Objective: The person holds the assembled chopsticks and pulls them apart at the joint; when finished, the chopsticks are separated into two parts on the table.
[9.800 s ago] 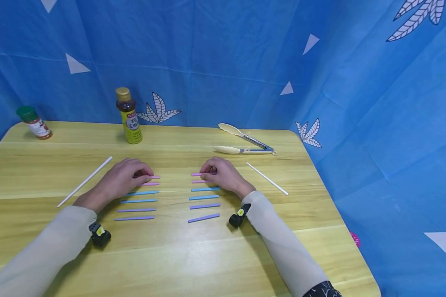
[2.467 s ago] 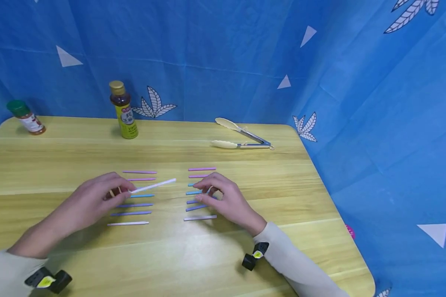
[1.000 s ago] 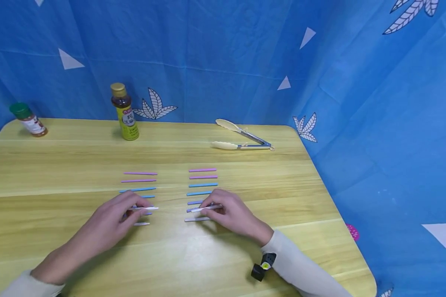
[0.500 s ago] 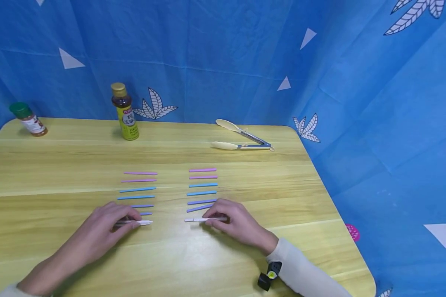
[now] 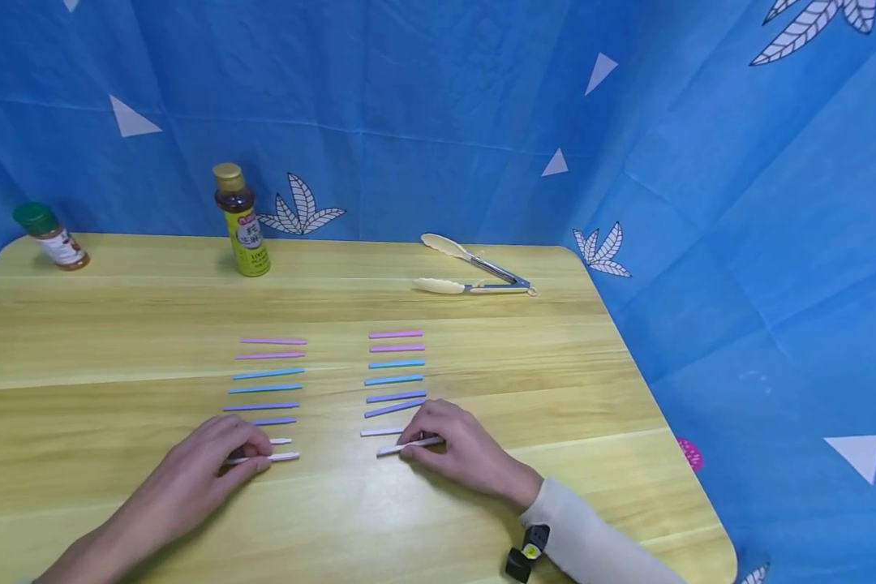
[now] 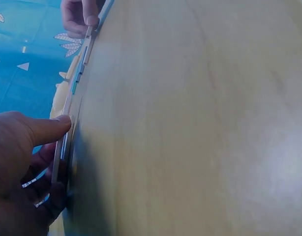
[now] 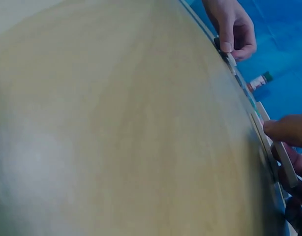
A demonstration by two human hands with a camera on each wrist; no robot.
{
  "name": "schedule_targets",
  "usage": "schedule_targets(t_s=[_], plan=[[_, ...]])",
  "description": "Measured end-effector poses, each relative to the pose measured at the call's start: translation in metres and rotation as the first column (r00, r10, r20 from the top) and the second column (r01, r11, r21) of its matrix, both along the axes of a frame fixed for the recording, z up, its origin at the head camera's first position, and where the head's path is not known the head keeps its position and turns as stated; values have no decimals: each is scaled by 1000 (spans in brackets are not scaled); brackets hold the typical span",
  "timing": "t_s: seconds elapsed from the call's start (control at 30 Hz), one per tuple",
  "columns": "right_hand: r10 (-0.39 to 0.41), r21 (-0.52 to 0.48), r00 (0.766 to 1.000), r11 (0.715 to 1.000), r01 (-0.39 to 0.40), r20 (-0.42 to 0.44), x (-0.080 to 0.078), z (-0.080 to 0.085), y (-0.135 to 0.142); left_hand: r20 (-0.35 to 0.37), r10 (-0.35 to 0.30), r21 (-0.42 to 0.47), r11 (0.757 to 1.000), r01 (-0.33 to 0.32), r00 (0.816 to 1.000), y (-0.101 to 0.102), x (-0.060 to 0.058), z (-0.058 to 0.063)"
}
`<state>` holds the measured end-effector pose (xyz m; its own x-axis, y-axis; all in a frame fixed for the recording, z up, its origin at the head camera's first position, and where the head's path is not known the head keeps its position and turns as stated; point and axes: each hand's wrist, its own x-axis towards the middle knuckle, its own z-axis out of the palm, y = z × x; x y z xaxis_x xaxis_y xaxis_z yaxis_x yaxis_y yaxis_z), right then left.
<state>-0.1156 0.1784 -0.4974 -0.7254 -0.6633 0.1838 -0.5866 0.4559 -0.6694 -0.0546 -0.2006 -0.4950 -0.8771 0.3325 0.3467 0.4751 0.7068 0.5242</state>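
My left hand point(image 5: 212, 466) pinches a thin white stick point(image 5: 285, 457) between thumb and fingers, low over the table at the near end of the left column. Just beyond it lies another white stick point(image 5: 282, 441), partly covered by the fingers. On the right, my right hand point(image 5: 467, 450) pinches a second thin white stick point(image 5: 390, 450), slightly slanted, in front of a lying white stick point(image 5: 381, 432). Farther back, both columns hold pairs of purple sticks point(image 5: 261, 406), blue sticks point(image 5: 266, 389) and pink sticks point(image 5: 396, 334). In the right wrist view the held stick point(image 7: 287, 164) is tilted across the fingers.
A green-capped spice jar point(image 5: 53, 237) stands at the back left, and a yellow-labelled bottle point(image 5: 246, 223) to its right. Opened tongs point(image 5: 482, 272) lie at the back right. A blue patterned cloth point(image 5: 438, 113) hangs behind the wooden table point(image 5: 555, 349).
Both hands have moved from the pink sticks to the near ends of the columns. White sticks now lie there; the last pair, held over the columns earlier, has come down nearer the person.
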Motion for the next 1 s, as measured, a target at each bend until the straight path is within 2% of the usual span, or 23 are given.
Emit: schedule_targets(t_s=[0.2,0.43,1.0], plan=[[-14,55,996,998,20,-91,2,0,-4,3,45,-69,997,-44,999,-5,4,-1],[-13,78,991,997,23,-134,4,1,-7,-55,27,-73,997,-31,998,-9,4,-3],[10,119,975,993,17,-220,5,2,-13,-80,26,-88,996,-33,996,-11,4,-5]])
